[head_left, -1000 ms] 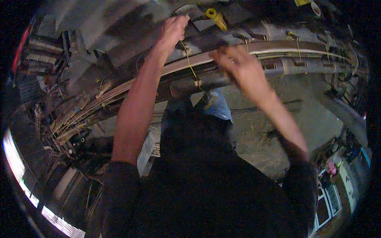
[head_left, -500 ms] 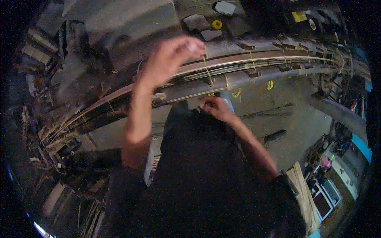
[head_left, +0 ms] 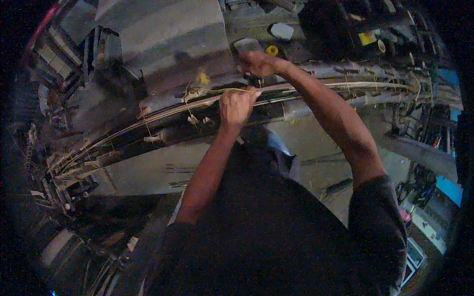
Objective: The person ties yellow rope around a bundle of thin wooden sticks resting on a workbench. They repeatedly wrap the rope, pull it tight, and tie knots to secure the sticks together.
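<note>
Pinching a thin yellow string w/ my left hand, fingers closed tight on it right above the long cable bundle that runs across in front of me. My right hand is further out, past the bundle, curled shut like a fist; can't tell if it grips the other end of the string or sth else, too dark there. The string runs left from my left hand toward a small knotted yellow tuft sitting on the bundle. Other ties hang along the bundle nearby. A yellow tape roll lies just beyond my right hand on the grey surface.

Risks, imo: string is thin, so too hard a pull could snap it or let it slip out of my pinch. Light is poor, so I could catch the wrong strand or miss part of the bundle. Both arms are stretched out over it, so leaning further could shove the tape roll off.
</note>
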A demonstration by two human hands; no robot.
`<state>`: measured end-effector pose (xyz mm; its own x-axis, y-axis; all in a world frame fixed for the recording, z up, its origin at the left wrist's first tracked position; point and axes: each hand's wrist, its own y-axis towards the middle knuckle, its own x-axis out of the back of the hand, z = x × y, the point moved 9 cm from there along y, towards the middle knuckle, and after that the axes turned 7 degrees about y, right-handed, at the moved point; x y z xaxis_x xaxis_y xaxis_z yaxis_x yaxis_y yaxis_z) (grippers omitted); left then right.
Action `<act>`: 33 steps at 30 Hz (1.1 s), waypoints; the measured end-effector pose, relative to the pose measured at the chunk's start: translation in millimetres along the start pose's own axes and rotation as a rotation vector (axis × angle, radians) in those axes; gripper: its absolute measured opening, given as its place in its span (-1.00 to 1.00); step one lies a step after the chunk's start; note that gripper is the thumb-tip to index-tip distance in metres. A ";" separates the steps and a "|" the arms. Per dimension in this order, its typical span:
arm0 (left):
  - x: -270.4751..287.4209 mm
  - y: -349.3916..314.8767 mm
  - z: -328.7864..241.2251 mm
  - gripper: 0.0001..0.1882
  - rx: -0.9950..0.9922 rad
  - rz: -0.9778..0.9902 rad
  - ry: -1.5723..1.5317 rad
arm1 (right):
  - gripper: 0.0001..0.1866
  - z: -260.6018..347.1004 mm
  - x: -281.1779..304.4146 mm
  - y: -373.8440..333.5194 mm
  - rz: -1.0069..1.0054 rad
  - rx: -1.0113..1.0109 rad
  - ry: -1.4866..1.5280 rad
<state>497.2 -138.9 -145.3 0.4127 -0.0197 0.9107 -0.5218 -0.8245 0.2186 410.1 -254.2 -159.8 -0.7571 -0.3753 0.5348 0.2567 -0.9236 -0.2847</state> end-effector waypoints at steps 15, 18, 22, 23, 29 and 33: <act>-44.2 110.7 39.6 -0.68 0.502 0.335 -1.020 | -0.71 -22.8 -167.0 -174.7 0.394 0.048 -0.187; -98.9 102.0 65.8 -0.65 0.632 0.507 -1.043 | -0.69 8.4 -142.4 -188.2 0.116 0.381 -0.203; -72.3 133.9 142.2 -0.58 0.456 0.447 -0.617 | -0.69 86.1 -64.0 -172.4 -0.318 0.593 -0.369; -51.7 140.6 157.1 -0.58 0.348 0.413 -0.535 | -0.71 87.8 -63.3 -149.1 -0.316 0.509 -0.523; 96.3 59.9 221.7 -0.62 0.080 0.061 -0.529 | -0.79 114.0 -58.5 -176.8 -0.475 0.039 -0.276; 129.3 -16.5 232.6 -0.66 0.193 0.086 -0.607 | -0.82 66.7 -226.9 -197.9 -0.285 -0.458 1.118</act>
<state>732.8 -259.4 -112.6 0.7541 -0.3597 0.5494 -0.4512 -0.8917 0.0354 571.1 8.5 -171.6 -0.9056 0.3145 -0.2845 -0.0641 -0.7647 -0.6412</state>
